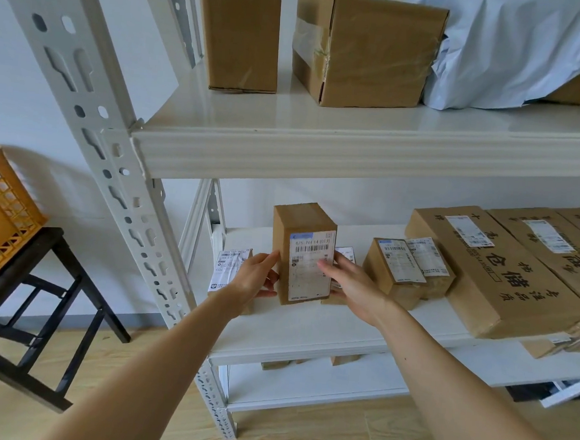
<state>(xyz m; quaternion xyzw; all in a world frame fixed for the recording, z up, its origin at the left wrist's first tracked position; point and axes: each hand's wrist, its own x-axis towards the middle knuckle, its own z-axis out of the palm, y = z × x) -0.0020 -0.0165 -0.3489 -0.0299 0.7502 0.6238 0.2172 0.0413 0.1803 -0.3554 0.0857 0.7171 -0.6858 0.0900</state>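
White metal rack, middle shelf (308,327), wood floor below. Small box (301,227) stands upright near the shelf's left end, long axis vertical, label facing the camera. It sits directly between the two hands, so neither is nearer. Left hand (255,279) clamps the left side, with its fingers (272,258) curled on the front-left edge. Right hand (352,286) holds the right side, its fingers (329,269) bent over the label face. Both grips are narrow and closed on the box. Can't tell if the base touches the shelf or is just above it. Flat parcel (227,267) lies behind the left hand, and labelled parcels (394,272) sit just right of the right hand. Likely next move is a two-handed lift or a set-down.
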